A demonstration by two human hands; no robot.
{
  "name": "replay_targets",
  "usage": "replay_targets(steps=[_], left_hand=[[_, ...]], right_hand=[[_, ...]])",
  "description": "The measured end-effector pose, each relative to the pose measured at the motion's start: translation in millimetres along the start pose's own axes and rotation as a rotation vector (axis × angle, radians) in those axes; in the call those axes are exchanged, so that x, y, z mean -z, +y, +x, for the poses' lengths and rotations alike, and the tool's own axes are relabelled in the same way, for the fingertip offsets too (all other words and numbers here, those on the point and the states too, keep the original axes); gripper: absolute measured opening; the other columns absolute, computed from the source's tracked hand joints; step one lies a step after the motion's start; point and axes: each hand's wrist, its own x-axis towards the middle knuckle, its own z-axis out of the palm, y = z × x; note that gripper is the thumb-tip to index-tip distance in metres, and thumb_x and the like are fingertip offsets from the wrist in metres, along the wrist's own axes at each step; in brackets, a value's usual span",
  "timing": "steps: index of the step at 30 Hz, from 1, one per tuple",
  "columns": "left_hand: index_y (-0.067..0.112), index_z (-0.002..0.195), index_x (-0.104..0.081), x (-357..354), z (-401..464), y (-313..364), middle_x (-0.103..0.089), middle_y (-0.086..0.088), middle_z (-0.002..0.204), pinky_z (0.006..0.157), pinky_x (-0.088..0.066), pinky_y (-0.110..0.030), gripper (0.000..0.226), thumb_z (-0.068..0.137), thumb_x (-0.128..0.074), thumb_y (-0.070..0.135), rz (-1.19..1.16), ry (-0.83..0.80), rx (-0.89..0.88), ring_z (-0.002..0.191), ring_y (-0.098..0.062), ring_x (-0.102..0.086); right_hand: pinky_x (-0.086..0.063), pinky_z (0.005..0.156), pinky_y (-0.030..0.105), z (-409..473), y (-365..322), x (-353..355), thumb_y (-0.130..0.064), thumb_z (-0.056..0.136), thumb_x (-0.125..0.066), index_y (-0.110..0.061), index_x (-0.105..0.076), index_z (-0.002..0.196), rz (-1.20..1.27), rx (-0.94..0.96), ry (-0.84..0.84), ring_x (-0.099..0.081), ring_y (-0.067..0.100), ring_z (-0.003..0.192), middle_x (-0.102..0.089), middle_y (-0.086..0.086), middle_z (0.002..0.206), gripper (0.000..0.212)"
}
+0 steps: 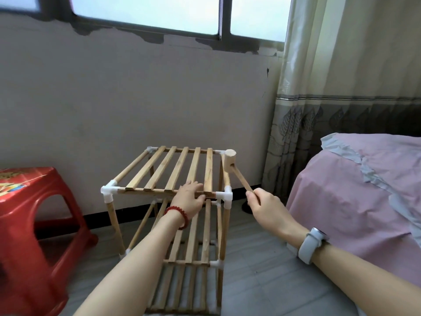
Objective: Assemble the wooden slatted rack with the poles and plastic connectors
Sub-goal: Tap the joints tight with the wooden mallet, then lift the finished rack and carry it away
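Rack (168,176) upright on the floor (268,279) between red stool (34,224) and bed (364,201), three slatted tiers already joined. Left hand (189,199) flat on the top tier's front rail, fingers released, apparently bracing the frame against blows. Right hand (264,204) clenched around the mallet (230,161) handle, head just above the far right connector (219,152), probably to seat that joint
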Motion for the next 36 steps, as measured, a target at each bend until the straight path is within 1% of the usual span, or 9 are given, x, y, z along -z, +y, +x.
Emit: replay_targets(steps=[2, 5, 10, 14, 20, 24, 28, 33, 36], left_hand=[[0.015, 0.138, -0.041, 14, -10, -4, -0.048, -0.010, 0.137, 0.101, -0.038, -0.028, 0.048, 0.092, -0.055, 0.020, -0.209, 0.058, -0.004, 0.126, -0.019, -0.045], [0.016, 0.144, -0.027, 37, -29, -9, -0.037, -0.008, 0.143, 0.106, -0.037, -0.037, 0.068, 0.086, -0.063, 0.011, -0.327, 0.141, -0.077, 0.131, -0.020, -0.037], [0.015, 0.125, -0.055, 79, -69, -44, -0.044, -0.002, 0.133, 0.099, -0.046, -0.036, 0.041, 0.086, -0.062, 0.003, 0.009, 0.149, -0.303, 0.114, -0.014, -0.052], [0.014, 0.108, -0.063, 117, -112, -96, -0.050, -0.001, 0.120, 0.082, -0.051, -0.036, 0.020, 0.088, -0.061, 0.014, 0.239, 0.206, -0.109, 0.095, -0.023, -0.060], [0.023, 0.106, -0.058, 149, -184, -186, -0.057, 0.002, 0.095, 0.076, -0.048, -0.035, 0.018, 0.093, -0.052, 0.034, 0.394, 0.212, 0.358, 0.090, -0.023, -0.060], [0.017, 0.096, -0.058, 177, -209, -251, -0.069, -0.005, 0.089, 0.076, -0.047, -0.033, 0.013, 0.091, -0.055, 0.028, 0.217, 0.481, 0.603, 0.092, -0.029, -0.061], [0.010, 0.095, -0.060, 227, -172, -302, -0.068, -0.021, 0.084, 0.076, -0.053, -0.039, 0.021, 0.090, -0.053, 0.030, 0.018, 0.793, 0.784, 0.079, -0.036, -0.065], [0.011, 0.094, -0.059, 277, -84, -359, -0.062, -0.008, 0.060, 0.041, -0.046, -0.019, 0.023, 0.088, -0.056, 0.034, -0.275, 0.942, 0.835, 0.033, -0.010, -0.053], [0.011, 0.094, -0.058, 285, -41, -390, -0.064, -0.008, 0.066, 0.054, -0.053, -0.028, 0.023, 0.087, -0.060, 0.034, -0.396, 0.976, 0.806, 0.042, -0.016, -0.056]], right_hand=[[-0.048, 0.071, 0.039, -2, -4, -9, -0.036, 0.096, -0.040, -0.015, -0.057, 0.084, -0.011, 0.036, -0.034, -0.059, 0.027, 0.077, -0.062, 0.001, 0.076, 0.031], [-0.046, 0.067, 0.035, -5, -10, -26, -0.028, 0.094, -0.045, -0.019, -0.061, 0.092, -0.034, 0.143, -0.102, -0.060, 0.026, 0.077, -0.062, -0.001, 0.077, 0.019], [-0.053, 0.069, 0.040, -10, -48, -53, -0.023, 0.092, -0.052, -0.020, -0.067, 0.097, 0.068, 0.394, -0.241, -0.061, 0.013, 0.069, -0.064, -0.008, 0.074, 0.015], [-0.053, 0.070, 0.035, -16, -96, -94, -0.028, 0.094, -0.050, -0.020, -0.067, 0.100, 0.024, 0.578, -0.343, -0.061, 0.010, 0.071, -0.065, -0.009, 0.078, 0.020], [-0.048, 0.078, 0.032, -21, -159, -178, -0.029, 0.095, -0.049, -0.019, -0.059, 0.118, -0.042, 0.742, -0.185, -0.057, 0.017, 0.101, -0.060, -0.003, 0.111, 0.027], [-0.052, 0.085, 0.038, -12, -198, -235, -0.003, 0.083, -0.060, 0.001, -0.051, 0.128, 0.043, 0.864, -0.113, -0.057, 0.031, 0.110, -0.054, 0.015, 0.128, 0.046], [-0.056, 0.074, 0.043, 23, -249, -282, 0.001, 0.068, -0.071, 0.002, -0.065, 0.105, -0.058, 1.006, -0.094, -0.063, 0.036, 0.098, -0.064, 0.018, 0.108, 0.038], [-0.033, 0.100, 0.032, 86, -323, -358, -0.018, 0.092, -0.041, -0.014, -0.041, 0.137, -0.171, 0.994, -0.206, -0.038, 0.022, 0.129, -0.044, 0.002, 0.139, 0.044], [-0.025, 0.109, 0.030, 112, -349, -410, -0.018, 0.097, -0.033, -0.016, -0.025, 0.147, -0.199, 0.943, -0.419, -0.022, 0.016, 0.140, -0.026, -0.001, 0.153, 0.050]])
